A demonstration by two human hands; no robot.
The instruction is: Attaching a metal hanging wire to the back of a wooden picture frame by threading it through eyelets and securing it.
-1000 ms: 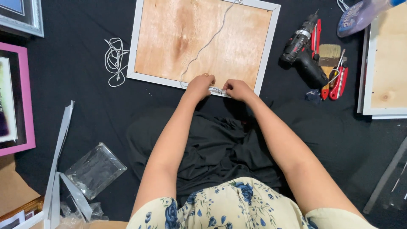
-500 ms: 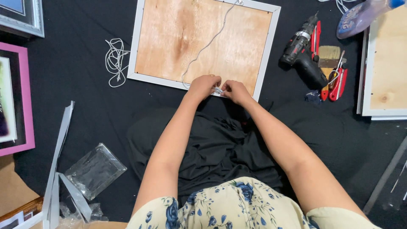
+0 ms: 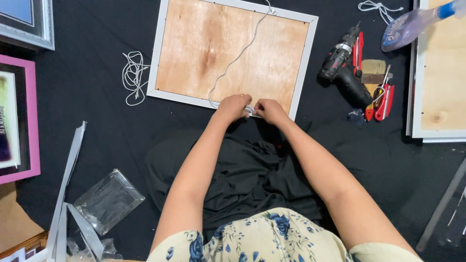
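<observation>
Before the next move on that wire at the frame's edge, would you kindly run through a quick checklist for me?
1. Both hands on wire: left hand and right hand pinch it at the near rail: ok.
2. Frame lying flat, back up: ok.
3. Far wire end fastened at top rail: cannot tell.
4. Knot tight: cannot tell, fingers hide it.
5. Drill clear of hands: ok.

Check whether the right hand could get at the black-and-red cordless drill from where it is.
Probably yes: the right hand is busy pinching wire at the frame edge, but bare black cloth leads to the black-and-red cordless drill.
</observation>
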